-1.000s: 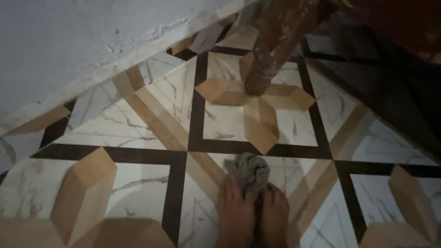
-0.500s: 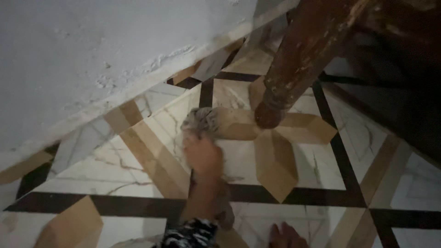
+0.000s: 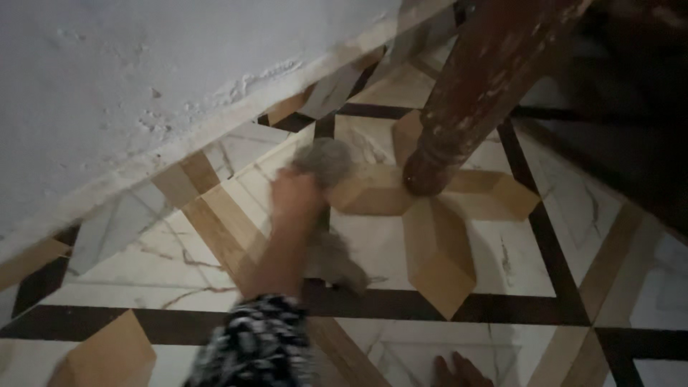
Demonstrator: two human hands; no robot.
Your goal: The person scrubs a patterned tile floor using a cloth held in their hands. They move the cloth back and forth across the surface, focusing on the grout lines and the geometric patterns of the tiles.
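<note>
Patterned floor tiles [image 3: 444,258] run beneath me; my left hand [image 3: 295,197] clamps the grey rag [image 3: 326,161], ahead toward the wall [image 3: 107,93]; my right hand [image 3: 459,373] rests flat, nearer me.

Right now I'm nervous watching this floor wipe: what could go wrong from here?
The left hand pushes the rag close to the worn furniture leg, so knuckles might knock it. The rag could also snag at the leg's foot. The flaking wall is near; a wide stroke might scrape off paint.
</note>
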